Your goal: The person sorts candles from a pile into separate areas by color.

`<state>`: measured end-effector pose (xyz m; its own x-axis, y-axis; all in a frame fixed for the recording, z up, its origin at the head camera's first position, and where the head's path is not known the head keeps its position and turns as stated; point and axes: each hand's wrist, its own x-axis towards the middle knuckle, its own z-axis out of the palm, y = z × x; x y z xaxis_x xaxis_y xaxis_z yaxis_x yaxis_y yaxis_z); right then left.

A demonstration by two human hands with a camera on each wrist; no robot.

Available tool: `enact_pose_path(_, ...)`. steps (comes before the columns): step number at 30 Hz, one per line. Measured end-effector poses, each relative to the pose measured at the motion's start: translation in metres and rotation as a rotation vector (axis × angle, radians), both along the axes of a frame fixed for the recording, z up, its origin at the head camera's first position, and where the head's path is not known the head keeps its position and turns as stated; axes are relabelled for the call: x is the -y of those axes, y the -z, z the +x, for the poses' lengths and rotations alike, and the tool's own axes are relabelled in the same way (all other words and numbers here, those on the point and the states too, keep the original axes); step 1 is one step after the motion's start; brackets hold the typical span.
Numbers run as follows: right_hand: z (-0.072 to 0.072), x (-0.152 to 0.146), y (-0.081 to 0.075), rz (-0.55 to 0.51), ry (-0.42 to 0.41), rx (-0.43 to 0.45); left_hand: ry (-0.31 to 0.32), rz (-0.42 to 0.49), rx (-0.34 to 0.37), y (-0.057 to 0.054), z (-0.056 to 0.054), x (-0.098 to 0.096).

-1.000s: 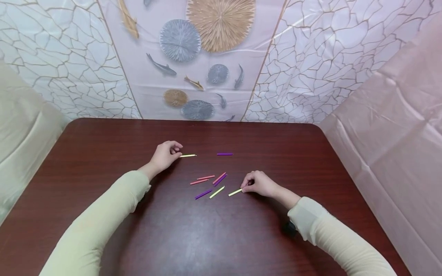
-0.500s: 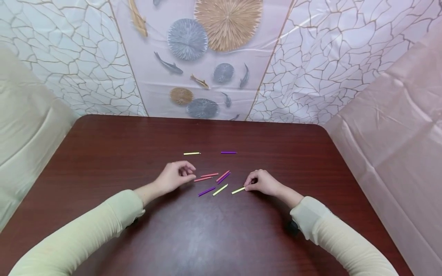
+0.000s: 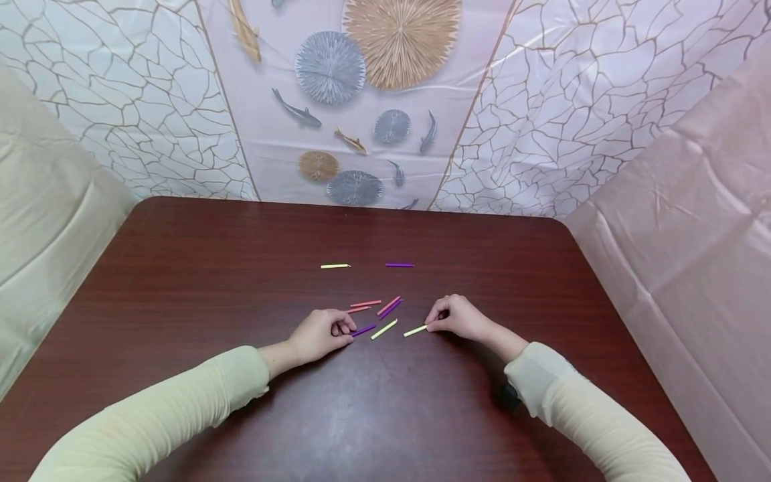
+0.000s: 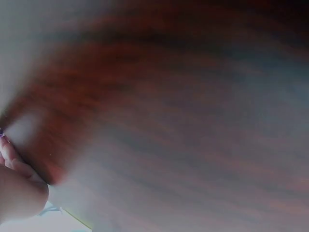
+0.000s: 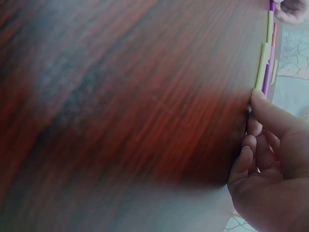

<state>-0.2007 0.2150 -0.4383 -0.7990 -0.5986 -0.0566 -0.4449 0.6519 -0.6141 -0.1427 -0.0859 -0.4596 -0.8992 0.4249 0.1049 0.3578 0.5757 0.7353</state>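
Thin candles with small wick tips lie on the dark wooden table (image 3: 289,415). My left hand (image 3: 322,335) pinches the near end of a purple candle (image 3: 365,330) at the left of the group; in the left wrist view a speck of purple shows at the fingertips (image 4: 4,140). With thumb and fingers my right hand (image 3: 459,317) pinches one end of a yellow candle (image 3: 414,331), whose free end points left. Between the two hands lies another yellow candle (image 3: 384,329). Right beyond it a red candle (image 3: 389,306) sits beside a purple one (image 3: 391,309).
Two red candles (image 3: 365,304) lie just past my left fingers, one partly hidden by them. Farther back are a yellow candle (image 3: 334,266) and a purple candle (image 3: 399,265), lying level and apart. A patterned cloth (image 3: 349,154) hangs behind the table's far edge.
My left hand has let go of the yellow candle at the back and come toward me and right, to the purple candle. The right hand keeps its yellow candle, almost still.
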Motion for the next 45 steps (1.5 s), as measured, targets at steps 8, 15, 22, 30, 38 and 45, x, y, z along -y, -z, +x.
enact_pose_path(8, 0.000, -0.001, 0.000, 0.011, 0.001, -0.002, -0.001, -0.013, 0.007, 0.000, 0.000, 0.000)
enact_pose_path(15, 0.000, -0.002, 0.000, 0.010, 0.008, 0.005, 0.009, -0.018, -0.019, 0.002, 0.000, 0.001)
enact_pose_path(22, -0.003, 0.002, -0.003, -0.020, 0.048, 0.046, 0.015, -0.021, -0.027, 0.001, 0.002, 0.002)
enact_pose_path(30, -0.018, 0.020, -0.016, -0.040, 0.109, 0.026, 0.017, -0.016, -0.062, 0.003, 0.002, 0.003)
enact_pose_path(38, -0.035, 0.050, -0.025, -0.051, 0.139, -0.009, 0.015, -0.030, -0.034, 0.001, 0.006, 0.005)
enact_pose_path(45, -0.047, 0.085, -0.026, -0.082, 0.166, -0.020, 0.019, -0.030, -0.044, -0.001, 0.009, 0.008)
